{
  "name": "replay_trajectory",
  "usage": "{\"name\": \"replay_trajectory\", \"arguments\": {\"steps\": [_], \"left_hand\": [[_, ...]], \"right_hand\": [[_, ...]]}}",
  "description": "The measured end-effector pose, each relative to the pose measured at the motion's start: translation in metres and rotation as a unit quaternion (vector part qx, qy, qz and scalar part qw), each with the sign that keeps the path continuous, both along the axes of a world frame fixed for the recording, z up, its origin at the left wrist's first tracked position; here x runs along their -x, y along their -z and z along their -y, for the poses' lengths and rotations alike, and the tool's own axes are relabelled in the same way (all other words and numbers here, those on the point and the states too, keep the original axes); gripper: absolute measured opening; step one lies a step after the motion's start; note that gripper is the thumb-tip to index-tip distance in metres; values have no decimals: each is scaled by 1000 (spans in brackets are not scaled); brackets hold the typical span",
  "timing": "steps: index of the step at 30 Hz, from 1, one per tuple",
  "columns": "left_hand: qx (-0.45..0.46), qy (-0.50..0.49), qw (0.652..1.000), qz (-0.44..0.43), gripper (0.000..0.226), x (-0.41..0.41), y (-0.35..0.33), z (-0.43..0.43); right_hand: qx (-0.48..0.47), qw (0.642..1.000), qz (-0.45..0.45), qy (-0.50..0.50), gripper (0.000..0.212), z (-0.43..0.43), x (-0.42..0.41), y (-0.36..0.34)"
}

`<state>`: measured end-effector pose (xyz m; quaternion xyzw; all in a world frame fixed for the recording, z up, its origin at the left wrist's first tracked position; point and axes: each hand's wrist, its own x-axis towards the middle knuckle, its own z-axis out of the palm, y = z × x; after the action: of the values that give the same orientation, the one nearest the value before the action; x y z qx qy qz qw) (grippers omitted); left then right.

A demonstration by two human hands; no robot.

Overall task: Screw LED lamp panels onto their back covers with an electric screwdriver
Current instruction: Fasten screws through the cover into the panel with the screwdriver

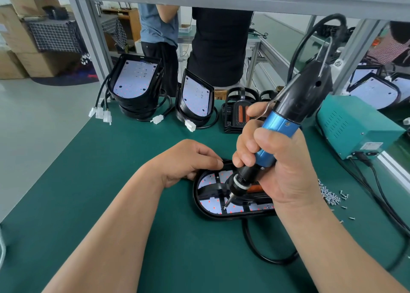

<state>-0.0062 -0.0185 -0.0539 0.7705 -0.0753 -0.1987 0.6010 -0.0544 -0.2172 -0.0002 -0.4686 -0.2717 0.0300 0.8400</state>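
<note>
Green worktop, black back cover lying flat at lower centre of frame, white LED panel seated in it. Right hand grips the blue-and-black electric screwdriver, fingers wrapped round the barrel, tool tilted, bit tip down on the panel near the cover's lower-left edge. Left hand holds the cover's upper-left rim, fingers curled on it. Loose screws piled on the worktop just right of the right hand. Stacked lamps upper left, teal power box at right.
</note>
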Motion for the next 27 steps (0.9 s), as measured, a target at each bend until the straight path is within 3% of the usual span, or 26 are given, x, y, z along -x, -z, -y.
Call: {"name": "replay_trajectory", "arguments": {"steps": [8,14,19,24,27], "left_hand": [[7,33,999,-10,10,-1,1,-3],[18,42,999,-2,22,-2,1,-3],[11,39,999,0,20,-2,1,-3],[1,33,999,-2,8,-2,3,-3],[15,37,999,-19,24,-2,2,-4]], "right_hand": [[26,999,0,-29,14,-3,3,-4],[36,998,10,-57,18,-4,3,-4],[34,998,3,-59,19,-2,-1,0],[-28,999,-13,-35,21,3,-6,8],[-66,997,-26,13,17,8,-13,9]]}}
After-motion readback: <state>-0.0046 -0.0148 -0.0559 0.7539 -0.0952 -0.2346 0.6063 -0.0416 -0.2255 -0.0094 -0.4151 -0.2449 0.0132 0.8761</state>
